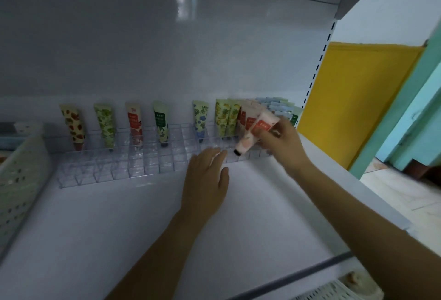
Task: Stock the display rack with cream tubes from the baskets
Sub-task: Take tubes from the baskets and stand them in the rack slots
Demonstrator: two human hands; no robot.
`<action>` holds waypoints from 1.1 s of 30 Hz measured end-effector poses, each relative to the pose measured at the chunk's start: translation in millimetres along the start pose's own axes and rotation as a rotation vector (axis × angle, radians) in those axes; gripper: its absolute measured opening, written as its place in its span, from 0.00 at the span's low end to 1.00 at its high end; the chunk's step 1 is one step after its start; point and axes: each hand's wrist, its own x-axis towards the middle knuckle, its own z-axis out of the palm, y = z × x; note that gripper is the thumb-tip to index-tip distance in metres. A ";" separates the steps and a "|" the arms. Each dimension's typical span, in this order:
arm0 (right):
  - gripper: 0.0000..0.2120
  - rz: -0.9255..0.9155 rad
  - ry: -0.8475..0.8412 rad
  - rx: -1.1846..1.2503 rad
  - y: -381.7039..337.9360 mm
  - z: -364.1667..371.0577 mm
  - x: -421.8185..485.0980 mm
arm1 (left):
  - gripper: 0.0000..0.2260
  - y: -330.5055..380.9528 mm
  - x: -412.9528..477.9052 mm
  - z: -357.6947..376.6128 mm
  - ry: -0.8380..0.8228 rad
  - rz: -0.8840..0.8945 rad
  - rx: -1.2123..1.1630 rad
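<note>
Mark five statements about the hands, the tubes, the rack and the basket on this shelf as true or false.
1. The right hand grips a pink tube tilted, cap lowest. True.
2. The left hand holds a tube as well. False: its fingers are straight and it holds nothing.
3. The strawberry-print tube stands cap down in the clear rack. True.
4. The rack's front compartments at its left end are full. False: they look empty.
5. The green basket sits at the right end of the shelf. False: it is at the left.
</note>
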 end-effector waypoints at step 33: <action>0.14 0.061 0.084 -0.749 -2.2 -13.7 63.7 | 0.20 -1.2 -3.7 0.0 -0.257 -0.083 0.114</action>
